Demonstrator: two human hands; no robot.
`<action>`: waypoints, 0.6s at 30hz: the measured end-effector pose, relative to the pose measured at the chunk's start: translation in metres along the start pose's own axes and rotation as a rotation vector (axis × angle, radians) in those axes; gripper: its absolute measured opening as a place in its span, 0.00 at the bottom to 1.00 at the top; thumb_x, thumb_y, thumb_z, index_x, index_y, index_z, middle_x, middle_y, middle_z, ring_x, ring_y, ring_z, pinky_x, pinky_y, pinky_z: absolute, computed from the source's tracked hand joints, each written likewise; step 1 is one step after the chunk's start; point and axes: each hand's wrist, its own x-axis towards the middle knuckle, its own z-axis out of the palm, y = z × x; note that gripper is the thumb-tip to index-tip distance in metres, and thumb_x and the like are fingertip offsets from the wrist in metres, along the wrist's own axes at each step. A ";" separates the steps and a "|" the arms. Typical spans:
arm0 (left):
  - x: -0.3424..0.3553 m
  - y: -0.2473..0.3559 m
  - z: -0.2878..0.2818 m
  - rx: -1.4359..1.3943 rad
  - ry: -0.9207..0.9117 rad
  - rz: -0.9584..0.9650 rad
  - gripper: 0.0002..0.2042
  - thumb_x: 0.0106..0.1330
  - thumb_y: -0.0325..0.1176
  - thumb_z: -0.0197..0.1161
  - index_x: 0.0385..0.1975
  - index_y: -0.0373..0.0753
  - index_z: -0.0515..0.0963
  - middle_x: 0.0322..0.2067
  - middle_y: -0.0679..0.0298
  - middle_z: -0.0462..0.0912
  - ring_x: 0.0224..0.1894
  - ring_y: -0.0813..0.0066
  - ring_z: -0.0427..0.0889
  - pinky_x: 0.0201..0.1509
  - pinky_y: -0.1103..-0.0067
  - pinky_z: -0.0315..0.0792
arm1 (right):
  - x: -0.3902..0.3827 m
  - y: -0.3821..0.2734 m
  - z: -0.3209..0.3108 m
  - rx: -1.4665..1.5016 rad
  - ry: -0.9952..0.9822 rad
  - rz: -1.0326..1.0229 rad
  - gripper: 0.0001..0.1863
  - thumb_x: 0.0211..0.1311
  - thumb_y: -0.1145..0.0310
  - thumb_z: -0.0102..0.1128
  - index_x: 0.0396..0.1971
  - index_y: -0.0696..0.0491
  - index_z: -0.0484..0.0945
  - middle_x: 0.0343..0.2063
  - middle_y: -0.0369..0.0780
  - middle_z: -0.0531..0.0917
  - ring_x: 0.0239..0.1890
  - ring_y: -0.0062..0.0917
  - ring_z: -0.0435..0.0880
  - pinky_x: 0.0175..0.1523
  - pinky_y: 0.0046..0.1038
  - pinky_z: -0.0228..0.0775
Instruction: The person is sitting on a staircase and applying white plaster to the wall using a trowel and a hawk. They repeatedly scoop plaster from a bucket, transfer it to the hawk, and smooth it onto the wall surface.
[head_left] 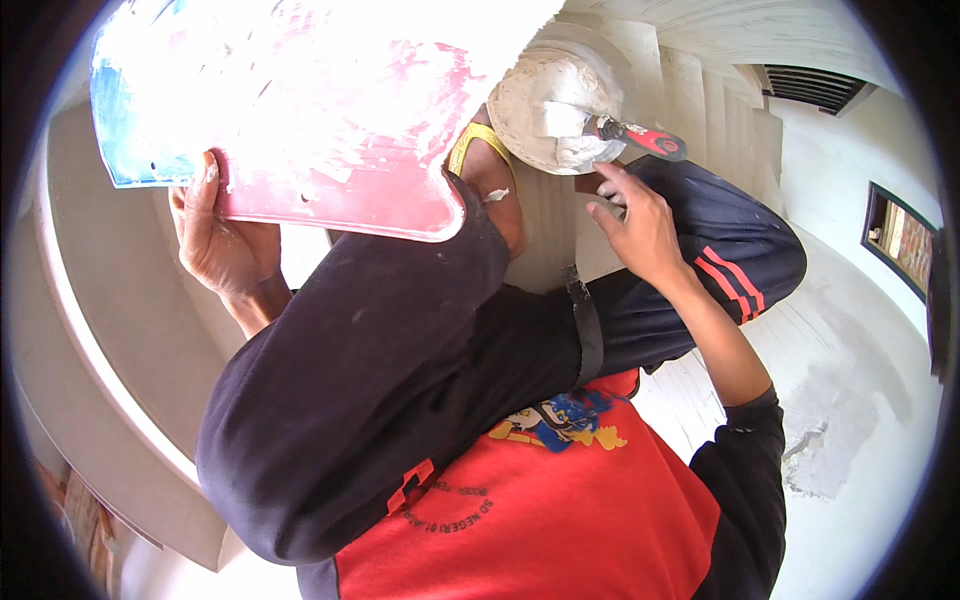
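My left hand (pixel 225 235) grips the lower edge of a curved pink and blue plastic board (pixel 345 200), thumb on the face and fingers behind. White putty is smeared over most of the board, and its top runs out of view. At the upper middle is a round tub of white putty (pixel 550 90). A putty knife (pixel 645 138) with a red and black handle lies across the tub, its blade hidden in the putty. Just below that handle my right hand (pixel 640 215) is empty, fingers apart and dabbed with white.
My bent legs in dark trousers (pixel 380 370) lie between my hands, and a dark strap (pixel 585 325) hangs by them. Pale steps (pixel 690 110) rise behind the tub. A curved ledge (pixel 120 400) runs along the left. At right, the pale floor has a grey patch (pixel 840 410).
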 end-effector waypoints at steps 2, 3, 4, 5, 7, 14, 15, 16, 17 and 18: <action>0.000 0.003 0.002 -0.004 0.008 -0.009 0.11 0.63 0.25 0.51 0.41 0.28 0.77 0.40 0.52 0.81 0.45 0.63 0.80 0.52 0.68 0.71 | 0.003 0.003 -0.001 0.293 -0.130 0.213 0.28 0.53 0.66 0.61 0.56 0.53 0.67 0.35 0.45 0.82 0.38 0.34 0.80 0.47 0.31 0.69; 0.001 0.002 0.001 -0.021 -0.020 -0.019 0.11 0.63 0.26 0.51 0.41 0.28 0.77 0.40 0.52 0.81 0.45 0.63 0.80 0.53 0.68 0.71 | 0.005 0.009 0.003 0.374 -0.157 0.263 0.29 0.54 0.66 0.60 0.57 0.53 0.65 0.34 0.45 0.83 0.36 0.32 0.81 0.46 0.30 0.69; 0.003 0.000 0.001 -0.038 -0.047 -0.028 0.11 0.63 0.26 0.51 0.42 0.28 0.76 0.41 0.52 0.81 0.46 0.63 0.79 0.53 0.67 0.70 | 0.007 0.014 0.005 0.456 -0.185 0.311 0.30 0.55 0.66 0.60 0.59 0.53 0.64 0.33 0.45 0.83 0.35 0.30 0.81 0.45 0.29 0.69; 0.003 -0.001 0.000 -0.038 -0.047 -0.033 0.11 0.64 0.26 0.51 0.42 0.28 0.76 0.41 0.51 0.80 0.46 0.63 0.79 0.54 0.67 0.70 | 0.008 0.018 0.006 0.453 -0.195 0.282 0.30 0.55 0.65 0.60 0.59 0.52 0.64 0.34 0.44 0.83 0.35 0.25 0.80 0.43 0.26 0.69; 0.003 -0.003 0.003 -0.031 -0.042 -0.042 0.11 0.64 0.26 0.51 0.42 0.28 0.76 0.42 0.51 0.80 0.47 0.63 0.79 0.54 0.67 0.70 | 0.005 0.018 0.002 0.451 -0.222 0.277 0.30 0.55 0.64 0.60 0.59 0.52 0.64 0.34 0.45 0.83 0.35 0.25 0.80 0.43 0.26 0.69; 0.004 -0.005 0.007 -0.047 -0.141 -0.046 0.12 0.64 0.26 0.51 0.43 0.27 0.75 0.42 0.51 0.80 0.47 0.63 0.79 0.53 0.67 0.71 | -0.006 0.035 -0.006 0.394 -0.163 0.368 0.29 0.55 0.65 0.59 0.59 0.51 0.64 0.34 0.45 0.83 0.34 0.31 0.82 0.43 0.29 0.71; 0.004 -0.004 0.006 -0.051 -0.126 -0.048 0.12 0.64 0.26 0.51 0.43 0.27 0.75 0.42 0.51 0.80 0.47 0.63 0.79 0.53 0.66 0.71 | -0.006 0.034 -0.005 0.318 -0.143 0.272 0.29 0.56 0.66 0.59 0.59 0.51 0.64 0.34 0.45 0.83 0.35 0.33 0.82 0.43 0.31 0.71; 0.003 -0.004 0.006 -0.055 -0.111 -0.049 0.12 0.64 0.26 0.51 0.44 0.27 0.75 0.42 0.51 0.80 0.47 0.63 0.79 0.53 0.66 0.71 | -0.007 0.030 -0.002 0.241 -0.122 0.176 0.29 0.56 0.66 0.59 0.59 0.51 0.64 0.34 0.46 0.83 0.36 0.36 0.82 0.43 0.33 0.71; 0.003 -0.003 0.005 -0.042 -0.083 -0.050 0.12 0.64 0.26 0.51 0.43 0.27 0.75 0.42 0.51 0.80 0.47 0.63 0.79 0.53 0.66 0.71 | -0.007 0.027 0.000 0.165 -0.099 0.080 0.28 0.56 0.66 0.58 0.58 0.51 0.64 0.35 0.46 0.83 0.36 0.39 0.82 0.44 0.34 0.71; 0.003 -0.002 0.005 -0.032 -0.057 -0.051 0.12 0.64 0.26 0.51 0.43 0.27 0.75 0.42 0.50 0.80 0.47 0.63 0.79 0.53 0.66 0.71 | -0.006 0.024 0.001 0.132 -0.086 0.062 0.28 0.56 0.67 0.58 0.58 0.50 0.65 0.34 0.46 0.83 0.37 0.40 0.82 0.44 0.35 0.70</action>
